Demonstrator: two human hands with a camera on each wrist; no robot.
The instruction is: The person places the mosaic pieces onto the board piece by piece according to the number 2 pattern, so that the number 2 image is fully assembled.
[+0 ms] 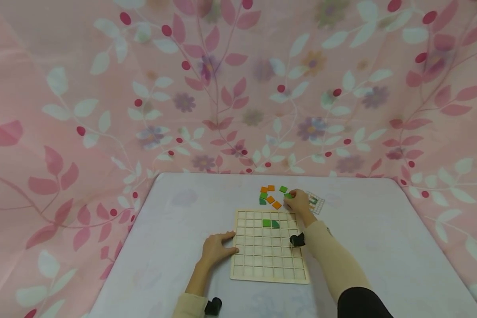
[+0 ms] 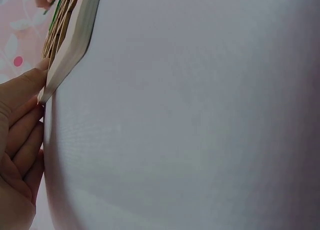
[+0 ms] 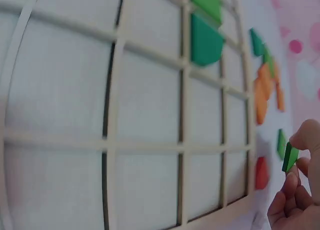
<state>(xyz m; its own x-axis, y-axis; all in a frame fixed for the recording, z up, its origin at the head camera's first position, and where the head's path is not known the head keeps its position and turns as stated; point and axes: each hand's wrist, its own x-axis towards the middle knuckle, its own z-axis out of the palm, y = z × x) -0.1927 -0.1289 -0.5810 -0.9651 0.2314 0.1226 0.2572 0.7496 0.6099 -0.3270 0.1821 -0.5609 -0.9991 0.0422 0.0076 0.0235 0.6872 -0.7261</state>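
The right hand (image 1: pixel 300 203) pinched 1 green tile (image 3: pixel 290 157) between thumb and fingers, near the far edge of the wooden board (image 1: pixel 254 259). The left hand (image 1: pixel 215 249) touched the board's left edge, fingers spread. A light pinch and steady board seemed advisable.

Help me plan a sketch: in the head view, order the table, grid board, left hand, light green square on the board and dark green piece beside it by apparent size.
1. Table
2. Grid board
3. Left hand
4. Light green square and dark green piece: too alike to rank
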